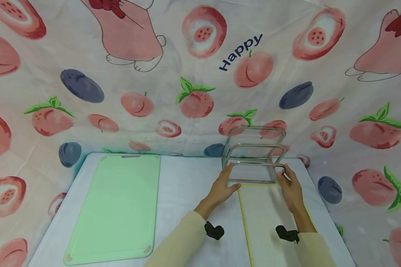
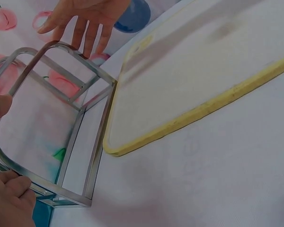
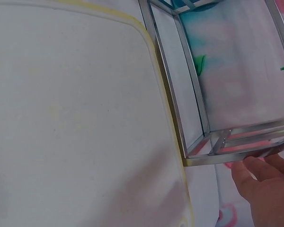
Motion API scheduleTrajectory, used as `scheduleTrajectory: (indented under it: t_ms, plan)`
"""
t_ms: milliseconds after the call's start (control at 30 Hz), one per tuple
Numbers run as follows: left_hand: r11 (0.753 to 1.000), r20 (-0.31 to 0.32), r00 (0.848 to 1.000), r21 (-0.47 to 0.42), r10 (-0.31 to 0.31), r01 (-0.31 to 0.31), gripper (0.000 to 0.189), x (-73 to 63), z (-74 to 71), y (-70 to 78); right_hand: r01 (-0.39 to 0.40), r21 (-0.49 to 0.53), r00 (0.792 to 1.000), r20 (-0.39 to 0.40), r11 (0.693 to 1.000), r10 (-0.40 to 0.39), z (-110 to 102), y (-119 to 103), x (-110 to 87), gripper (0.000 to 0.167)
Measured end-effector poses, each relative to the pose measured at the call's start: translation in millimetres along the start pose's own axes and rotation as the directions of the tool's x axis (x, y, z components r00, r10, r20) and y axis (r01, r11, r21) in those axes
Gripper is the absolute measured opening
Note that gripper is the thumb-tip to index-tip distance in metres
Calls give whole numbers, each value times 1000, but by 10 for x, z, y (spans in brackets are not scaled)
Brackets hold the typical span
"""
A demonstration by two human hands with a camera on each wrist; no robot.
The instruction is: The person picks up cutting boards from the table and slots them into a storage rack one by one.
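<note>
A silver metal rack (image 1: 254,181) with several rounded upright frames stands at the back right of the table. My left hand (image 1: 218,189) grips its left side, thumb spread toward the front; in the left wrist view bent fingers (image 2: 19,185) lie against the frame. On the opposite side my right hand (image 1: 291,189) touches the rack with fairly straight fingers, seen along the side rail (image 3: 262,150) in the right wrist view. Directly in front of the rack lies a whitish cutting board with a yellow rim (image 1: 262,218), partly hidden under the right forearm.
A light green cutting board (image 1: 120,207) lies flat on the left of the white-covered table (image 1: 187,174). Behind and beside the table hangs a fruit-print cloth (image 1: 167,85), close to the rack's back.
</note>
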State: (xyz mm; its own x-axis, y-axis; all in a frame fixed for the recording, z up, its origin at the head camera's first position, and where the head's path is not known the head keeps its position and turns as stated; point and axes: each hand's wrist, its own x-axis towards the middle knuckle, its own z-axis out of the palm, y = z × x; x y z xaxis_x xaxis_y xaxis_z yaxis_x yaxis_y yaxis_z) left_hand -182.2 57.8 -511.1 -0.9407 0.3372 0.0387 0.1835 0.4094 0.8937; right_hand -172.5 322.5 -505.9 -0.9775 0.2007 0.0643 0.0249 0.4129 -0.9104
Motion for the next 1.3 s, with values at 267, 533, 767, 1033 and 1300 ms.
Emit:
scheduleTrajectory:
  t_ms: [267,533,767,1033,1300]
  plan:
    - [1000,-14,1000,0,-20,20,77,-33,-29,-42,-11,-34,999,31,999,12,41,-21,-21,65]
    - [1000,-36,999,-3,-24,24,77,-57,-61,-55,8,9,999,42,1000,-8,79,-72,-38,64]
    - [1000,-43,999,1,-27,27,78,-77,-84,-63,12,35,999,50,999,-14,98,-266,-119,63]
    - [1000,-73,997,-4,-15,14,78,-117,-144,-104,30,34,997,64,999,-33,175,-90,-56,61]
    - [1000,-76,997,-4,-23,22,77,-145,-189,-172,82,21,993,86,996,-84,242,-48,-51,60]
